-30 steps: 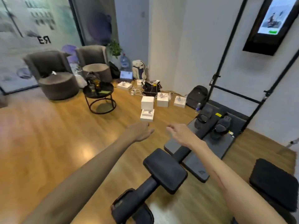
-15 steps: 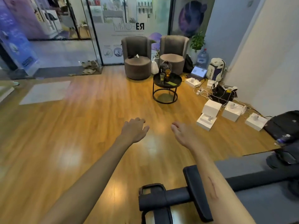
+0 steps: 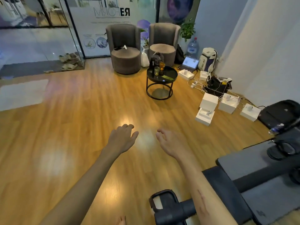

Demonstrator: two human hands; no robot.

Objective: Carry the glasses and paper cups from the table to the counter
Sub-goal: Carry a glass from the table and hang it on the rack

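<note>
Glasses, one green (image 3: 156, 70) and one amber (image 3: 162, 65), stand on the round black bench (image 3: 168, 78) across the wooden floor (image 3: 81, 127). Left hand (image 3: 122, 138) and right hand (image 3: 170, 144) reach forward, fingers relaxed, holding nothing.

Round black side table (image 3: 168, 78): two glasses at its left rim, a green glass (image 3: 156, 70) and an amber glass (image 3: 162, 65), both too small to show any contents. Dark bag (image 3: 156, 57) behind them, lower part hidden by the glasses. Flat green item (image 3: 165, 76) on the tabletop, kind not legible. Paper cups not discernible at this size.
Exercise bench (image 3: 253, 181): cut off by the right and bottom edges.
Bare foot (image 3: 121, 221): cut off by the bottom edge.
Glass partition (image 3: 40, 30): everything behind it blurred.
</note>
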